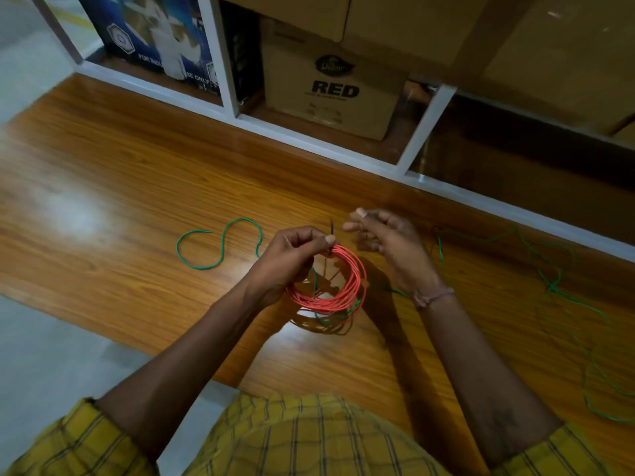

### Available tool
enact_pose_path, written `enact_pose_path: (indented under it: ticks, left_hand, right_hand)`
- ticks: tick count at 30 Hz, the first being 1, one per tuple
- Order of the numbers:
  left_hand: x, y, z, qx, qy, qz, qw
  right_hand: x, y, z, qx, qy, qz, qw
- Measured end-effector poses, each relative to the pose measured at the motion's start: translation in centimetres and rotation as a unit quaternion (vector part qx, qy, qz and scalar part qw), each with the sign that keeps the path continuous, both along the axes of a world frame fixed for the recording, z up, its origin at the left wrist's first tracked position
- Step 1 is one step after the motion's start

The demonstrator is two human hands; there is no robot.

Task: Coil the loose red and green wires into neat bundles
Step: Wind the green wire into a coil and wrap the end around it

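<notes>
From the head camera, we see the left hand (292,255) with its grip closed on the top of the red wire coil (330,283), thumb and fingers pinching the loops together just above the wooden desk (103,166), where a dark wire end (332,228) pokes up. The right hand (388,242) hovers just beside it, blurred, its grip loosely curled and, as far as we can tell, holding nothing. The green wire (220,242) lies uncoiled on the desk, one stretch snaking left of the hands, more trailing off to the right, and a strand passing under the red coil. We judge the risks plain: if the pinch slackens before the end is wrapped round, the springy loops could fan apart; and the green strand beneath may snag into the red bundle if lifted carelessly.
</notes>
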State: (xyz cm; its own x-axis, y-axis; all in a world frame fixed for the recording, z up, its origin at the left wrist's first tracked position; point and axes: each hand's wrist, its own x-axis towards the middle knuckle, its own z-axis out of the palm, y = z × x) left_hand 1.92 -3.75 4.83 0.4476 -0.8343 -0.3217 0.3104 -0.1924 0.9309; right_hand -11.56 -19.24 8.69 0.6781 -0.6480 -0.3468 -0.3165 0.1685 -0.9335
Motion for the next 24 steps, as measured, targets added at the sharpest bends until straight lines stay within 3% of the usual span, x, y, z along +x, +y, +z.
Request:
enact_pose_path:
  ticks: [5,11,17,22,24]
  left_hand:
    - [1.3,-2.1,0.2,-0.019,0.048,0.020,0.998]
    - [3.2,-7.3,2.1,-0.030,0.071,0.001,0.997]
    - [6.1,-11.5,1.7,0.045,-0.070,-0.001,0.997]
    - [5.1,-10.8,-0.1,0.101,-0.171,-0.020,0.980]
    - [4.8,-9.5,-0.8,0.093,-0.189,-0.013,0.978]
  right_hand:
    - [-3.1,0.3,-0.7,-0.025,0.033,0.081,0.996]
    - [-0.6,-3.9,-1.2,-0.094,0.041,-0.019,0.995]
    - [3.4,-10.9,-2.4,-0.057,0.051,-0.169,0.983]
    - [5.0,-12.1,-5.2,-0.019,0.063,-0.164,0.984]
    - [5.0,-10.9,-5.4,-0.061,0.080,-0.165,0.981]
